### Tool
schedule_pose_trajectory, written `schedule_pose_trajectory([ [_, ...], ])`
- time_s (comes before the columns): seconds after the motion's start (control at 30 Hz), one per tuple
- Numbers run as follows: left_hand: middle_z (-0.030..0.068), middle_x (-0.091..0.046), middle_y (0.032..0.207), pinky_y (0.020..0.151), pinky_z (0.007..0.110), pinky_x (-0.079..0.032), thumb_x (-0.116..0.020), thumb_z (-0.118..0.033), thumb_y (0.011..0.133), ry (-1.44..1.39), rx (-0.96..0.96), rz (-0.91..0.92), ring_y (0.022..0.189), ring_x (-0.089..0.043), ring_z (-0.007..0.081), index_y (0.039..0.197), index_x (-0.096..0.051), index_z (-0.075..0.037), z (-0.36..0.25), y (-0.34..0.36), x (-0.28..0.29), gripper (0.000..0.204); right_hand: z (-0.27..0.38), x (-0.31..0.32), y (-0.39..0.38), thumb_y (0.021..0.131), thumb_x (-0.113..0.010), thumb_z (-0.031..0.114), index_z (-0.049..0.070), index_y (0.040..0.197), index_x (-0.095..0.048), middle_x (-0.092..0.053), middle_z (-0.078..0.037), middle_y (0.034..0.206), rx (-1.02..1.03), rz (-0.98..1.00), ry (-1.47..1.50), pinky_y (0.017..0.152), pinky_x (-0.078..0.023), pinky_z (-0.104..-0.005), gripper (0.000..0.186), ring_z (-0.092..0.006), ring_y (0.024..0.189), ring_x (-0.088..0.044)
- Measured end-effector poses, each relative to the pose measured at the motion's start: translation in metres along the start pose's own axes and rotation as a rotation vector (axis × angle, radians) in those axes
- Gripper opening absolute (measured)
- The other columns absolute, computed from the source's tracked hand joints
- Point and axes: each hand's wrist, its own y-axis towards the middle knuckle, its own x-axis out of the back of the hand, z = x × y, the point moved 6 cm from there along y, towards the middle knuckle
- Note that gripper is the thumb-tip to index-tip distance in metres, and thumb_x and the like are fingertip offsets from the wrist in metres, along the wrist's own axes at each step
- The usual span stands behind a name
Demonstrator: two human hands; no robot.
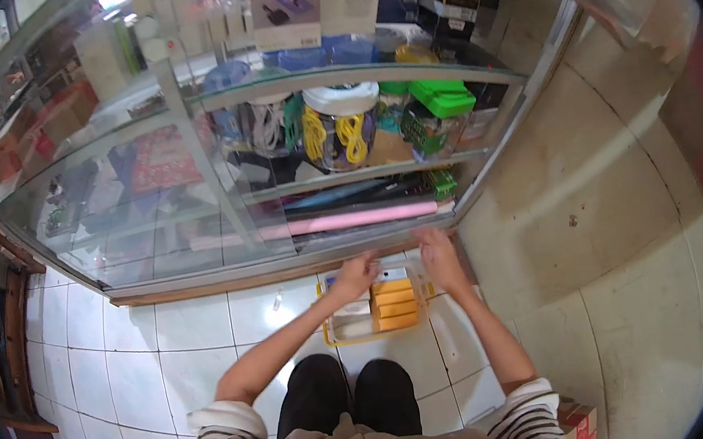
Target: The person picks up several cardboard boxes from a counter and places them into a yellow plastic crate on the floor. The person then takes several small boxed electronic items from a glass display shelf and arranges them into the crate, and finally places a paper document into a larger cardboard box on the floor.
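Note:
A clear plastic bin [330,336] with yellow edging stands on the floor just ahead of my knees. Orange boxes [396,309] are lined up in its right half, and white boxes [350,310] lie in its left half. Over the bin's far left part hovers my left hand [356,276], fingers apart and pointing right, with nothing seen in it. My right hand [440,254] is above the far right corner, near the cabinet's bottom frame. Its fingers stretch forward and appear to hold nothing.
A glass display cabinet [176,282] spans the front. Its shelves hold a white-lidded jar of yellow cables [340,99], a green-lidded container [444,98] and a long pink roll [360,218]. A stained wall [577,220] rises at right; a wooden shelf unit [35,422] stands left.

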Motion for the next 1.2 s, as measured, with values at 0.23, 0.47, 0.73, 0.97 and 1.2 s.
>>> schedule_pose_trajectory([
  [0.23, 0.0171, -0.051, 0.11, 0.085, 0.034, -0.04, -0.048, -0.01, 0.082, -0.2, -0.679, -0.529, 0.104, -0.049, 0.0274, 0.113, -0.045, 0.002, -0.243, 0.04, 0.207, 0.033, 0.117, 0.116, 0.2, 0.082, -0.048, 0.003, 0.002, 0.107, -0.05, -0.055, -0.011, 0.103, 0.307, -0.466, 0.353, 0.079, -0.042, -0.0289, 0.026, -0.0196, 0.095, -0.054],
  [0.47, 0.0361, -0.024, 0.123, 0.1, 0.046, -0.019, -0.048, -0.01, 0.073, 0.151, -0.514, -0.94, 0.116, -0.024, 0.0476, 0.121, -0.026, 0.012, -0.248, 0.145, 0.262, 0.057, 0.081, 0.07, 0.363, 0.067, -0.067, 0.023, -0.004, 0.124, -0.029, -0.042, -0.022, 0.119, 0.012, -0.437, 0.43, 0.094, -0.032, -0.0359, 0.074, -0.0314, 0.11, -0.042],
  [0.73, 0.0364, -0.014, 0.127, 0.101, 0.049, -0.013, -0.045, -0.009, 0.072, 0.282, -0.36, -0.957, 0.12, -0.015, 0.0475, 0.124, -0.02, 0.013, -0.251, 0.166, 0.239, 0.062, 0.04, 0.069, 0.392, 0.057, -0.076, 0.024, -0.006, 0.121, -0.034, -0.051, -0.019, 0.11, -0.094, -0.297, 0.591, 0.079, -0.044, -0.0318, 0.083, -0.0257, 0.097, -0.053],
  [0.97, 0.0326, -0.019, 0.126, 0.099, 0.046, -0.018, -0.05, -0.009, 0.074, 0.286, -0.518, -0.943, 0.118, -0.02, 0.0449, 0.125, -0.02, 0.009, -0.257, 0.153, 0.245, 0.061, 0.071, 0.097, 0.342, 0.057, -0.077, 0.021, -0.005, 0.099, -0.054, -0.059, -0.015, 0.094, -0.037, -0.375, 0.61, 0.074, -0.044, -0.0305, 0.054, -0.0198, 0.084, -0.057],
  [1.2, 0.0214, -0.03, 0.124, 0.098, 0.039, -0.025, -0.058, -0.015, 0.076, 0.144, -0.928, -0.843, 0.116, -0.03, 0.034, 0.127, -0.023, 0.0, -0.295, 0.038, 0.204, 0.063, 0.112, 0.155, 0.193, 0.064, -0.073, 0.016, -0.003, 0.108, -0.043, -0.055, -0.013, 0.096, 0.022, -0.452, 0.598, 0.073, -0.045, -0.0292, 0.057, -0.0193, 0.088, -0.054],
])
